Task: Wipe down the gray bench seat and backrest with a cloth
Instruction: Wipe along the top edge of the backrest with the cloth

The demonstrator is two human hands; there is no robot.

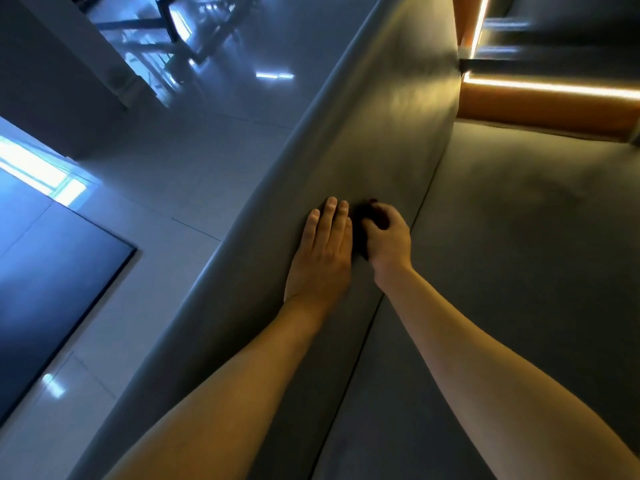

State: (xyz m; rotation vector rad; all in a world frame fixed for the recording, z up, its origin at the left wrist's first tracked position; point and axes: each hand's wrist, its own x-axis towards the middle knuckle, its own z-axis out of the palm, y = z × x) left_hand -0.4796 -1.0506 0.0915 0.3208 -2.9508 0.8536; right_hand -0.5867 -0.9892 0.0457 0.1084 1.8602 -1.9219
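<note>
Gripping the dark cloth in curled fingers, your right hand pressed it to the gray bench, which ran diagonally from upper right to lower left. Your left hand lay flat on the bench at centre frame, fingers straight, just beside the cloth.

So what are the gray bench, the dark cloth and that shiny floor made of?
The bench looks like smooth gray leather or vinyl upholstery: soft satin sheen, rounded edge, a thin seam line. The cloth, bunched in the right hand, seems a soft fabric; it is too dark to judge its weave. The floor looks like glossy tile: mirror-like light reflections and thin joint lines.
</note>
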